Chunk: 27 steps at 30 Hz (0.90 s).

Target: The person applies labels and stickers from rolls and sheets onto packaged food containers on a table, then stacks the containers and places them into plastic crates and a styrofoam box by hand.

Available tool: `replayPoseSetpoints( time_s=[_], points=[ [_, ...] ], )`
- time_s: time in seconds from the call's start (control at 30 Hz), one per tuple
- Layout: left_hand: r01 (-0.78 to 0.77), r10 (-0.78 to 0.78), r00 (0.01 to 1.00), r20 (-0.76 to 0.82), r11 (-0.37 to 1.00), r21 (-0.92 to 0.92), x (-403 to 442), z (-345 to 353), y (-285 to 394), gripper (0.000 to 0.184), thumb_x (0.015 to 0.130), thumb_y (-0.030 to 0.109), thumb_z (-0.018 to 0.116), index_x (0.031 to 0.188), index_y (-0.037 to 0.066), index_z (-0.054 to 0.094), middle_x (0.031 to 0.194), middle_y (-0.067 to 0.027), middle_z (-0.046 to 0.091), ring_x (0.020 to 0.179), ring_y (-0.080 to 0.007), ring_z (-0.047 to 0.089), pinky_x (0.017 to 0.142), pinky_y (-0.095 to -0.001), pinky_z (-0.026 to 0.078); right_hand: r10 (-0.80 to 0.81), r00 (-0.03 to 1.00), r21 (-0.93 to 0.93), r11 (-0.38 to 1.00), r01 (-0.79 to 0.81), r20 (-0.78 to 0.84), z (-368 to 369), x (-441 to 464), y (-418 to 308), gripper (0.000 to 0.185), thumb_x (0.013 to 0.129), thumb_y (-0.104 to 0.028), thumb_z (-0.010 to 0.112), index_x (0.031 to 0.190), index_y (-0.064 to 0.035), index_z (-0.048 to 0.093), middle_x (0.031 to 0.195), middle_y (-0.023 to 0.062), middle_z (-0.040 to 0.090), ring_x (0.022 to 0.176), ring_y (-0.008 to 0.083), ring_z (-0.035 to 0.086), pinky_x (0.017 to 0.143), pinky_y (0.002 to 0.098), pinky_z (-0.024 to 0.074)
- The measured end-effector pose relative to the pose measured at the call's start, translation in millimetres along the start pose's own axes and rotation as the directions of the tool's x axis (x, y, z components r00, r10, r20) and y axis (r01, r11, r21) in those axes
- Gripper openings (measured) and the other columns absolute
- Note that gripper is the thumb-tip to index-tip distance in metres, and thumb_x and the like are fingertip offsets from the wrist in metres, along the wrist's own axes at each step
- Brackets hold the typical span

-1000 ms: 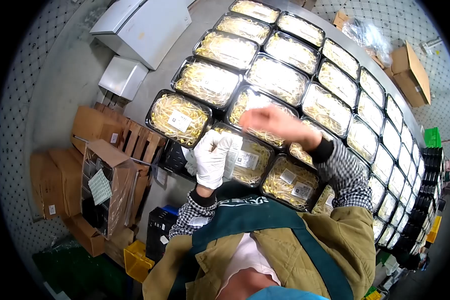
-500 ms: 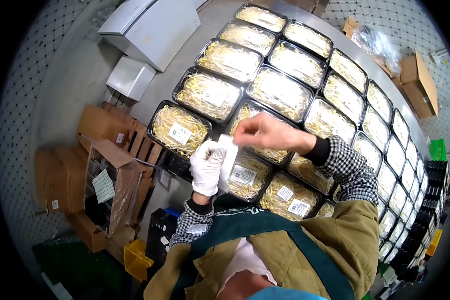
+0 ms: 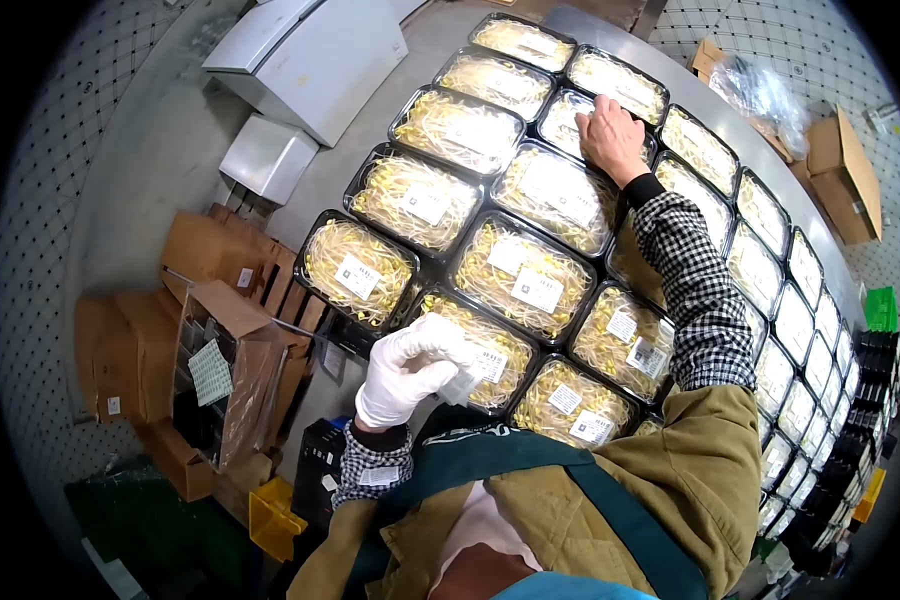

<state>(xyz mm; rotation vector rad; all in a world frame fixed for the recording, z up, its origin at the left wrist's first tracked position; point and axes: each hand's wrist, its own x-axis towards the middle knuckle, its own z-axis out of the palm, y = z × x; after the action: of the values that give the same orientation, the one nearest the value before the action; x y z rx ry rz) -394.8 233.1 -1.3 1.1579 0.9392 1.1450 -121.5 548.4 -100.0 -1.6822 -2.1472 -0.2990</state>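
Note:
My left hand [image 3: 406, 374], in a white glove, is closed, pinching a strip of label sheet [image 3: 458, 386] over the near packs. My bare right hand [image 3: 613, 138] reaches across to the far part of the table, its fingers resting on the film of a bean sprout pack [image 3: 562, 122]; whether a label lies under the fingertips is hidden. Between my hands sits a bean sprout pack with two white labels [image 3: 537, 289]. Close to my left glove is another bean sprout pack [image 3: 490, 345], partly covered by the glove.
Rows of black-trayed sprout packs [image 3: 763, 267] cover the metal table [image 3: 362, 148]. A grey-white box-shaped unit [image 3: 310, 75] stands at the left. Cardboard boxes [image 3: 125, 345] and a yellow bin [image 3: 274, 518] are on the floor; another carton [image 3: 840, 175] lies at the right.
My right hand has moved away from the label sheet, out to a farther pack. My left hand has come lower and nearer my body with the sheet.

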Motion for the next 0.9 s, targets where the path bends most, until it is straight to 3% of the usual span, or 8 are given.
replayPoseSetpoints(
  time_s=[0.1,0.13,0.23,0.3,0.47,0.67,0.83,0.9],
  points=[
    [-0.067,0.088,0.988,-0.126,0.985,0.16,9.3,10.2,-12.0,0.011,0.081,-0.003,0.063,0.092,-0.001,0.064,0.089,-0.0078,0.062,0.082,-0.0143,0.059,0.075,-0.0269,0.047,0.035,0.945,0.131,0.988,-0.082,0.326,-51.6,-9.1,-37.5,0.023,0.089,-0.021,0.052,0.101,-0.0009,0.055,0.096,0.0153,0.063,0.089,0.026,0.062,0.072,0.0407,0.0476],
    [0.017,0.035,0.961,-0.274,0.983,0.185,12.5,17.5,-16.2,0.004,0.083,-0.001,0.062,0.085,0.001,0.063,0.087,-0.0065,0.062,0.081,-0.0133,0.059,0.075,-0.0261,0.046,-0.093,0.904,0.642,0.734,-0.22,0.416,-61.7,-38.6,-54.5,0.031,0.097,-0.023,0.043,0.115,-0.0015,0.055,0.105,0.0171,0.064,0.088,0.0233,0.064,0.069,0.0344,0.053],
    [0.055,0.143,0.888,-0.436,0.91,0.411,19.7,18.3,-39.7,0.014,0.085,0.009,0.067,0.076,0.003,0.059,0.07,-0.0016,0.054,0.063,-0.0104,0.048,0.059,-0.0236,0.04,-0.699,0.449,0.813,0.347,-0.467,0.556,-138.1,-90.4,-107.4,0.027,0.095,-0.026,0.053,0.109,-0.0044,0.062,0.103,0.0078,0.066,0.084,0.0128,0.062,0.08,0.0254,0.05],
    [0.066,0.073,0.9,-0.429,0.951,0.301,22.9,22.4,-41.1,0.018,0.085,0.01,0.068,0.074,0.002,0.057,0.064,0.0022,0.05,0.06,-0.0067,0.042,0.054,-0.0223,0.036,-0.636,0.59,0.834,0.163,-0.528,0.498,-146.0,-119.3,-118.1,0.018,0.093,-0.02,0.058,0.094,-0.0047,0.066,0.079,0.0013,0.065,0.072,0.0073,0.058,0.07,0.0252,0.0489],
    [0.168,-0.127,0.934,-0.335,0.981,0.098,13.6,25.9,-30.7,0.013,0.084,0.008,0.069,0.078,-0.001,0.061,0.07,0.0017,0.055,0.064,-0.0031,0.047,0.056,-0.0182,0.038,-0.201,0.873,0.802,0.523,-0.288,0.445,-88.9,-46.2,-42.3,0.031,0.096,-0.033,0.05,0.097,-0.0056,0.063,0.08,0.0033,0.064,0.068,0.0088,0.058,0.063,0.0236,0.0492],
    [0.012,0.207,0.773,-0.6,0.941,0.339,19.8,21.4,-48.0,0.023,0.081,0.002,0.071,0.068,0.002,0.052,0.063,0.0036,0.045,0.059,-0.0044,0.039,0.053,-0.02,0.034,-0.839,0.34,0.902,0.356,-0.245,0.424,-131.2,-54.7,-99.5,0.033,0.09,-0.035,0.061,0.101,-0.0042,0.065,0.091,0.0071,0.066,0.078,0.0125,0.061,0.066,0.0264,0.0492],
    [0.177,-0.144,0.866,-0.479,0.984,0.023,18.2,19.9,-38.6,0.014,0.081,0.004,0.071,0.076,0.003,0.058,0.069,0.0033,0.054,0.064,-0.0034,0.047,0.058,-0.0179,0.04,-0.72,0.652,0.97,0.21,-0.125,0.24,-93.9,-60.8,-89.7,0.026,0.091,-0.028,0.059,0.087,-0.0032,0.064,0.079,0.0044,0.063,0.068,0.0092,0.057,0.06,0.0262,0.0476],
    [0.176,-0.147,0.849,-0.507,0.984,0.009,9.3,16.7,-44.5,0.018,0.081,0.006,0.072,0.072,0.003,0.056,0.067,0.0038,0.051,0.062,-0.0034,0.044,0.056,-0.0189,0.038,-0.517,0.745,0.882,0.424,-0.205,0.421,-74.8,-20.9,-53.8,0.03,0.093,-0.033,0.056,0.087,-0.0039,0.064,0.081,0.006,0.062,0.069,0.0114,0.057,0.062,0.0269,0.0486]
  ],
)
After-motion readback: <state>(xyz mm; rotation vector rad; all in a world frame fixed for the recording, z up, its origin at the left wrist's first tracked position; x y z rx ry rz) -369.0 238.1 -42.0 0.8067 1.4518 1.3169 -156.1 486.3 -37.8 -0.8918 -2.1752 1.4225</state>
